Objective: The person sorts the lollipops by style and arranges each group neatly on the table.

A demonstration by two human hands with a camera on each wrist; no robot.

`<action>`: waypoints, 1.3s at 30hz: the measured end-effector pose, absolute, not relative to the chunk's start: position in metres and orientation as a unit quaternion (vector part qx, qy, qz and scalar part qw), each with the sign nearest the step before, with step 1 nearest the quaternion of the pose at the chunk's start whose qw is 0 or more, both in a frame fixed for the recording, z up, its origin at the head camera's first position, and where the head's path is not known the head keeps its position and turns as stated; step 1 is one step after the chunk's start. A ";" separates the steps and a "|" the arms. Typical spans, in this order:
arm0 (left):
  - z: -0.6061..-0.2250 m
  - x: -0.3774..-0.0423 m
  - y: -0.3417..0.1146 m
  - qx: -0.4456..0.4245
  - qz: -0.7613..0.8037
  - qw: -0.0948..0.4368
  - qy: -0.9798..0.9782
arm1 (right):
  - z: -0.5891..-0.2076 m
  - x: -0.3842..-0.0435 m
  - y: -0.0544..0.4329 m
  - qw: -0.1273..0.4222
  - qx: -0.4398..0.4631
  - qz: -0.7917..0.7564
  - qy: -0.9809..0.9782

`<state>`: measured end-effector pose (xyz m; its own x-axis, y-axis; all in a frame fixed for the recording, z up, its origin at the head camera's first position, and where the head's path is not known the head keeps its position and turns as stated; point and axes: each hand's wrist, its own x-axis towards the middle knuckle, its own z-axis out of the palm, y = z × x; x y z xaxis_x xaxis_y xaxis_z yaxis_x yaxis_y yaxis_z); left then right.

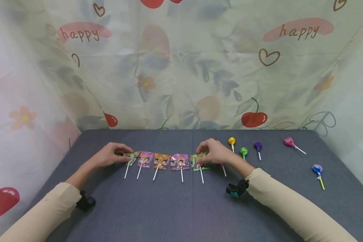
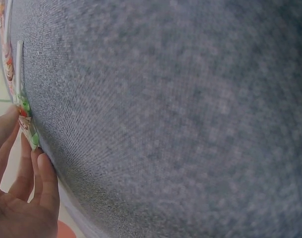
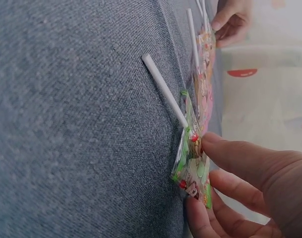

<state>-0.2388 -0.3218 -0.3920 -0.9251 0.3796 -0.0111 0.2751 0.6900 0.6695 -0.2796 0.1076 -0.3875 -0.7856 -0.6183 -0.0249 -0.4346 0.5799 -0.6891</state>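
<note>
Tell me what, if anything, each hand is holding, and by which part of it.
The left hand holds the row's left-end lollipop by its wrapper; the right hand holds a green lollipop, also by its wrapper.

Right hand (image 3: 284,188) sits at 4 o'clock, thumb and fingers pinching the wrapper of the green lolly (image 3: 194,168). Its white stick (image 3: 166,92) points to 11 o'clock. Other lollies (image 3: 205,74), pink and orange, lie in a row at 2 o'clock. Left hand (image 3: 233,21) shows at 1 o'clock, by the row's far end. Grey cloth (image 3: 86,129) fills 9 o'clock; pale backdrop (image 3: 265,104) stands at 3.
</note>
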 end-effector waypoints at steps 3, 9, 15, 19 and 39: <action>-0.392 -0.240 -0.322 0.180 0.349 0.073 0.917 | -0.387 -0.279 0.109 0.135 -0.306 -0.358 0.871; -0.392 -0.241 -0.323 0.181 0.349 0.078 0.916 | -0.387 -0.280 0.113 0.146 -0.325 -0.369 0.859; -0.393 -0.241 -0.323 0.184 0.348 0.079 0.916 | -0.391 -0.282 0.115 0.144 -0.333 -0.366 0.857; -0.393 -0.241 -0.324 0.188 0.348 0.076 0.915 | -0.393 -0.281 0.114 0.139 -0.330 -0.370 0.857; -0.394 -0.241 -0.323 0.186 0.352 0.074 0.914 | -0.393 -0.279 0.113 0.107 -0.300 -0.373 0.871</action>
